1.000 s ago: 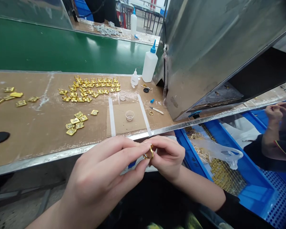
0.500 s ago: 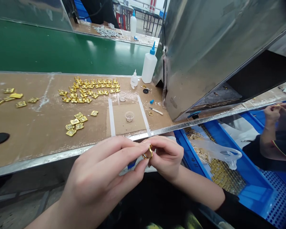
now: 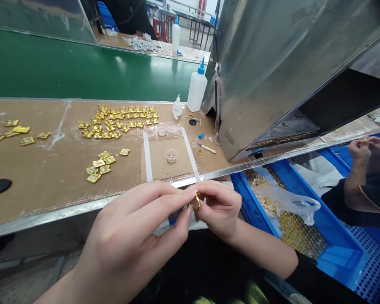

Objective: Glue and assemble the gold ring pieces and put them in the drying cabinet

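Note:
A small gold ring [image 3: 196, 202] is pinched between the fingertips of both hands, just in front of the bench edge. My left hand [image 3: 139, 223] is closed on its left side, thumb below and index finger above, covering part of it. My right hand [image 3: 220, 207] grips the other side between thumb and bent fingers. Beyond them, a clear plastic cup [image 3: 171, 156] stands on a taped cardboard piece [image 3: 158, 169]. Another gold ring [image 3: 199, 152] and a white-handled knife [image 3: 207, 148] lie to the right of the cardboard.
Gold square pieces [image 3: 99, 165] lie in groups on the bench. A small glue bottle [image 3: 177, 108] and a larger white bottle [image 3: 196, 90] stand at the back. A metal housing [image 3: 272, 76] rises on the right, above blue bins [image 3: 338, 253]. A co-worker's hands [image 3: 367, 150] show at far right.
The ring has turned a little in my fingers and shows narrower. My left thumb has shifted slightly down and left. The things on the bench have stayed in place.

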The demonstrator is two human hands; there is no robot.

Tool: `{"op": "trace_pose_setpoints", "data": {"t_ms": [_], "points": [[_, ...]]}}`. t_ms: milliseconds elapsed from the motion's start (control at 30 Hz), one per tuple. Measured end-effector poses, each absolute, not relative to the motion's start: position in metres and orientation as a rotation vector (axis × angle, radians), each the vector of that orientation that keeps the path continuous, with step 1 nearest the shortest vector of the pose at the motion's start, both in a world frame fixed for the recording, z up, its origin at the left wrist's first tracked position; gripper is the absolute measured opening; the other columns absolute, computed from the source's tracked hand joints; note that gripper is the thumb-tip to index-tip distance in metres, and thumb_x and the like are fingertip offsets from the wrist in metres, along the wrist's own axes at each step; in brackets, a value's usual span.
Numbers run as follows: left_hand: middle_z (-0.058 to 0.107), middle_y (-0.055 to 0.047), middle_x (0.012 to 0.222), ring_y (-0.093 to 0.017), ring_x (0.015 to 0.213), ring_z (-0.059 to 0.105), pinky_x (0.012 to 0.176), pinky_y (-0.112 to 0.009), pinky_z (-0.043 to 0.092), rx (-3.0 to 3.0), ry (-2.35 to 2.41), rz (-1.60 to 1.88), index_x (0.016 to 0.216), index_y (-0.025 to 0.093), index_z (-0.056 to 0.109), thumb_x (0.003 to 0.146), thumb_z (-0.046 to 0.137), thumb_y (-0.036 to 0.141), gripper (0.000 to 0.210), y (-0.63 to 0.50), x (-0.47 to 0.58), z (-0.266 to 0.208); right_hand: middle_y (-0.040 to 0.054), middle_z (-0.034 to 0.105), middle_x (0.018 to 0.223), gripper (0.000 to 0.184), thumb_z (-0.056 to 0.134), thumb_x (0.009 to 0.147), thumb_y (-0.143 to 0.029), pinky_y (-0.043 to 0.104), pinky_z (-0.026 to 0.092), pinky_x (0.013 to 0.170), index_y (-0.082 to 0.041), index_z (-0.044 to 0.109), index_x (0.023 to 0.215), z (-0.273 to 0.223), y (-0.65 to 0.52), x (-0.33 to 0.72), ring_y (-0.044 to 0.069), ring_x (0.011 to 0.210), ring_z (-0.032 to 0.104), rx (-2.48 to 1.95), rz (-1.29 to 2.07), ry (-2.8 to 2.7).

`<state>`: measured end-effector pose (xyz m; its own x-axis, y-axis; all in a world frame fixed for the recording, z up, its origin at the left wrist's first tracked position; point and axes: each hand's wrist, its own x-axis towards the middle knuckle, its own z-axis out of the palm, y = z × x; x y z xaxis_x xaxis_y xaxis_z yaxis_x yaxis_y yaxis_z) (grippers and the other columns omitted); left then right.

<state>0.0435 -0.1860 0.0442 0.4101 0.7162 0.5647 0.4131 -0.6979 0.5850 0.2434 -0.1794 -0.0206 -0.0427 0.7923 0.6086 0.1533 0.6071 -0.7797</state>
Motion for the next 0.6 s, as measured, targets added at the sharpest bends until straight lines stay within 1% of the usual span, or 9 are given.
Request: {"op": "trace_pose_setpoints", "data": {"t_ms": [233,400,500,600], "points": [[0.077,-0.003,0.105,-0.014,0.090,0.074,0.082,-0.023,0.060,2.296,0.994,1.185,0.115,0.021,0.077,0.104,0.066,0.016,0.016,-0.185,0.043,0.042,0.0033,0.081,0.083,0.018,0.080,0.092,-0.019,0.022,0.057,0.057,-0.021,0.083,0.110,-0.021,-0.178,0.243,0.011,0.060,0.068,-0.778,0.645,-1.558],[0.078,-0.002,0.101,-0.017,0.085,0.076,0.077,-0.027,0.062,2.291,1.037,1.180,0.109,0.023,0.077,0.104,0.065,0.019,0.014,-0.183,0.040,0.043,0.0036,0.081,0.082,0.016,0.079,0.093,-0.020,0.021,0.057,0.055,-0.020,0.082,0.108,-0.018,-0.175,0.241,0.011,0.059,0.068,-0.761,0.651,-1.585],[0.078,-0.001,0.100,-0.016,0.084,0.076,0.079,-0.026,0.062,2.307,1.027,1.186,0.108,0.023,0.077,0.104,0.064,0.019,0.014,-0.181,0.036,0.043,0.0049,0.083,0.087,0.014,0.077,0.095,-0.020,0.021,0.059,0.056,-0.019,0.081,0.108,-0.017,-0.174,0.241,0.011,0.062,0.070,-0.740,0.589,-1.626],[0.079,-0.002,0.103,-0.015,0.087,0.076,0.082,-0.023,0.060,2.366,0.980,1.192,0.111,0.022,0.077,0.104,0.066,0.018,0.013,-0.180,0.030,0.041,0.0055,0.084,0.090,0.012,0.076,0.096,-0.020,0.022,0.061,0.060,-0.019,0.080,0.108,-0.016,-0.174,0.242,0.012,0.066,0.074,-0.730,0.540,-1.667]]}}
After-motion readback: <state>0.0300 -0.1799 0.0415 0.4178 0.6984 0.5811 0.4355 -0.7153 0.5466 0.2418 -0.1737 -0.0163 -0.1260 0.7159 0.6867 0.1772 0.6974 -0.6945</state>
